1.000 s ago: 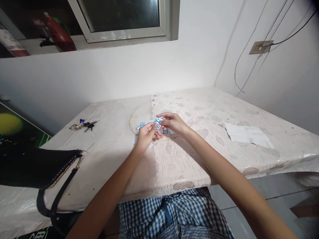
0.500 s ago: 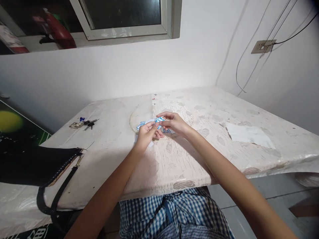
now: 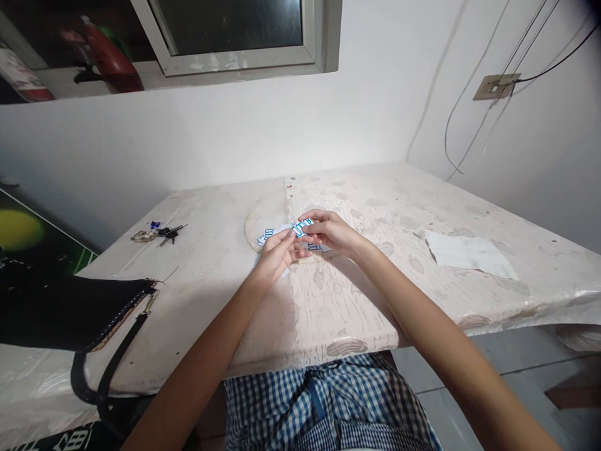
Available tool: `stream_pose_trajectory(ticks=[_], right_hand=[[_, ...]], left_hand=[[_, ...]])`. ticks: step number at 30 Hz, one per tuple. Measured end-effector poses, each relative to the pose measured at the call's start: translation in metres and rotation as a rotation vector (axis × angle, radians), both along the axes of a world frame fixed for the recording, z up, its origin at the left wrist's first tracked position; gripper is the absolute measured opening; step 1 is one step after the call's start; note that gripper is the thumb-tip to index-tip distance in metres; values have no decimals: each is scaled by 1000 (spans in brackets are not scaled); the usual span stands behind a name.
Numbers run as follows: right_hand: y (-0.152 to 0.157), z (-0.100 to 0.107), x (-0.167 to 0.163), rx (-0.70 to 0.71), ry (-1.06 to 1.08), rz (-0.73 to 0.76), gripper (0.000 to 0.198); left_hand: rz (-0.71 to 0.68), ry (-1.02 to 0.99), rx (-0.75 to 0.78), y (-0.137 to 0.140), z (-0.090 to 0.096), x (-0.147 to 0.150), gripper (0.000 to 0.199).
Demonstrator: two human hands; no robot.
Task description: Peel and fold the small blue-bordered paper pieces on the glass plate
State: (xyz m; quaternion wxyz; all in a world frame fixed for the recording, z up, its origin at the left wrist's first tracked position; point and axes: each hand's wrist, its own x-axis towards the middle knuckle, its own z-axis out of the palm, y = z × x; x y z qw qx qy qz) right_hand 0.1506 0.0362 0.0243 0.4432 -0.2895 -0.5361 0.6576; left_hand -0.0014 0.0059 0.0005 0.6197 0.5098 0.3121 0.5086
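Note:
Between my hands is a small white paper piece with blue printed lettering, held a little above the table. My left hand pinches its near left end between thumb and fingers. On its right side, my right hand grips it with the thumb and fingertips. More white paper pieces with blue print lie beneath and beside my hands, partly hidden by them. The lettering is too small to read.
The table has a patterned plastic cover. A bunch of keys lies at the left, beyond a black bag with a strap. A torn white sheet is at the right. Bottles stand on the window ledge.
The paper piece between my hands has turned, so its blue print shows more fully. My right fingers have shifted slightly along it; the loose pieces below look unmoved.

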Motion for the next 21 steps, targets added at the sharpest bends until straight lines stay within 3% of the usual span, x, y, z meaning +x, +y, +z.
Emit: stream_pose_trajectory(ticks=[14,21], right_hand=[[-3,3,0,-22,29,-2,22],[3,-5,-3,98,-63,-48,22]], left_hand=[[-43,-15,25,3,-3,-3,25],[5,75,22,3,-3,-2,26]])
